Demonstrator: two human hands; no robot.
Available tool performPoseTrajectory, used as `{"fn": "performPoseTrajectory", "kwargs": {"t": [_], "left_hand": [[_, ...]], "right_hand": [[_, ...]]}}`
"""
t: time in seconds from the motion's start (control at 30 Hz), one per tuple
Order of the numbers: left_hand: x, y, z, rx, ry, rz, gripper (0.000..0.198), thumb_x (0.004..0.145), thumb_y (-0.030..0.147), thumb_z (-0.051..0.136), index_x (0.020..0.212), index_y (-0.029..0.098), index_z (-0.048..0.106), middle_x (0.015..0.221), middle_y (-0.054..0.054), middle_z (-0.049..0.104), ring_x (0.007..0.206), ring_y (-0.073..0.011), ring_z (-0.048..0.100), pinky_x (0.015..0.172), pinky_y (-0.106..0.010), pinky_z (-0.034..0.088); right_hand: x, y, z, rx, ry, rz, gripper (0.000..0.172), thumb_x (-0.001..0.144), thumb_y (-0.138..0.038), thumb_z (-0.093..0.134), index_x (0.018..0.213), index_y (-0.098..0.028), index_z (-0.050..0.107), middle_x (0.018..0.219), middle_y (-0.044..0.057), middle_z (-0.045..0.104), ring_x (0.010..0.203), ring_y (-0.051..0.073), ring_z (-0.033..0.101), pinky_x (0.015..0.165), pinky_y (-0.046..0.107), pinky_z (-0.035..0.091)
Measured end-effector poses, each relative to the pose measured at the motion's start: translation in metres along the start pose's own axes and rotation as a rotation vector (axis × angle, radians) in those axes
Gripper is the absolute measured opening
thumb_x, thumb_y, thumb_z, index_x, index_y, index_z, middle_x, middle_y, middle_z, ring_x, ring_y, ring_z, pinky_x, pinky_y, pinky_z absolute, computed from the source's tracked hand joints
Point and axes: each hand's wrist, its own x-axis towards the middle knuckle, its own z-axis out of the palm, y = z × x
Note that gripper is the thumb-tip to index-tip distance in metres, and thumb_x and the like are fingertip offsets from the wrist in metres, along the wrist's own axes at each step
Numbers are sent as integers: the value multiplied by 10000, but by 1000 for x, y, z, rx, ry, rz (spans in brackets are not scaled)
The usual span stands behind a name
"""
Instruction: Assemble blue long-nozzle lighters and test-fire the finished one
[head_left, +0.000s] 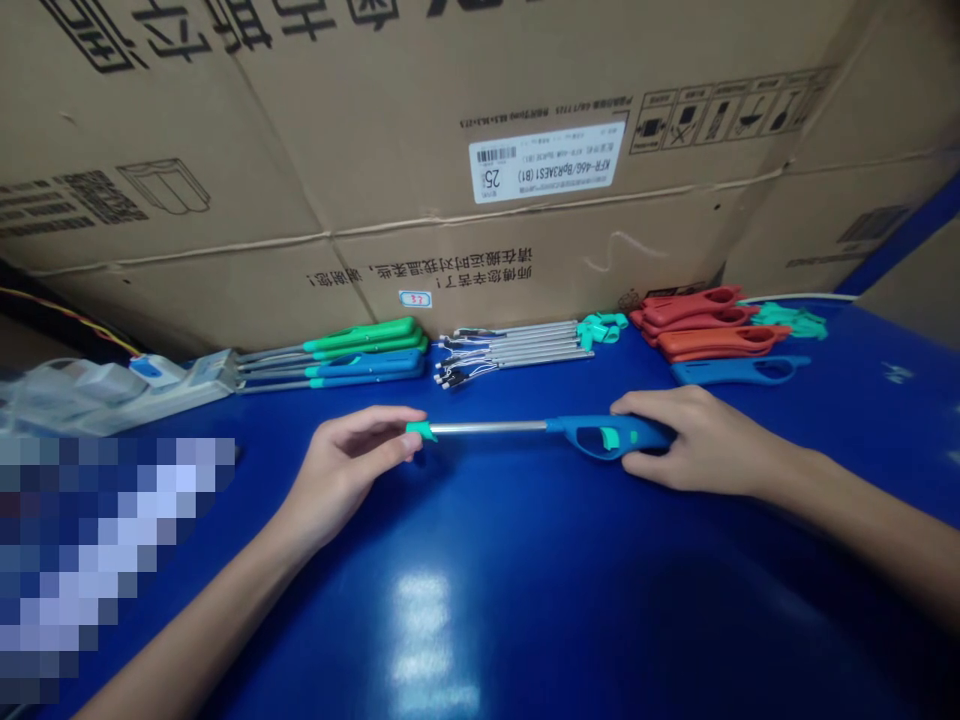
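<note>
- A long-necked lighter with a blue plastic handle and a straight silver metal tube (491, 428) is held level between the two hands over the glossy blue tabletop (570, 580).
- The left hand (345, 465) pinches a small mint-green plastic piece (423, 430) between thumb and fingers at the tube's left end.
- The right hand (709, 440) is wrapped around the rear of the handle, thumb and fingers on opposite edges; a mint-green trigger (610, 438) shows in the handle's opening.
- Just beyond lies a row of loose silver metal tubes (536, 347) with thin wires at their left ends, and a small pile of mint-green plastic pieces (600, 330) by their right ends.
- To the left lie long-necked lighters with green handles (371, 338) and blue handles (371, 367), their tubes reaching a pale power strip (180, 390).
- To the right are stacked red and orange plastic handles (716, 342), a loose blue handle (739, 371) nearest the person, and more mint-green parts (795, 322).
- Behind everything stands a brown cardboard box (375, 140) with upside-down printing and a white label (551, 163).
</note>
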Motion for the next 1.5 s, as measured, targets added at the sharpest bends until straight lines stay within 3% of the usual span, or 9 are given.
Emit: {"fn": "performPoseTrajectory", "kwargs": {"t": [0.37,0.67,0.87,1.2,1.5], "left_hand": [[0,-3,-3,86,-10,5,263,670,343,846,885,210,775,735,-33,753,661,-139,683,659,-205,543],[0,-4,-4,168,6,46,283,627,274,872,881,206,767,827,-26,770,716,-148,706,697,-220,567],[0,-3,-3,226,-1,68,240,713,386,805,862,201,771,704,-21,748,667,-150,698,660,-228,564],[-3,7,3,354,40,130,355,587,450,865,791,177,769,866,-67,779,769,-229,725,707,-323,607],[-4,9,3,396,-24,115,317,703,443,787,830,154,760,657,-49,744,591,-180,693,587,-267,574]], "right_hand": [[-1,-2,-2,-11,-13,-3,156,725,-189,559,861,-213,632,700,-25,641,608,154,602,571,256,405],[-2,-3,-1,27,-40,14,148,731,-189,566,861,-214,631,688,-40,623,596,136,578,567,244,396],[-2,-4,0,44,-63,34,151,730,-193,564,864,-222,630,699,-47,624,613,134,582,581,243,400],[-1,-4,0,64,-80,43,161,717,-187,565,857,-227,634,688,-52,619,601,129,572,567,244,393],[-3,-5,1,78,-83,37,169,720,-199,573,870,-224,646,701,-45,630,604,130,578,570,243,400]]}}
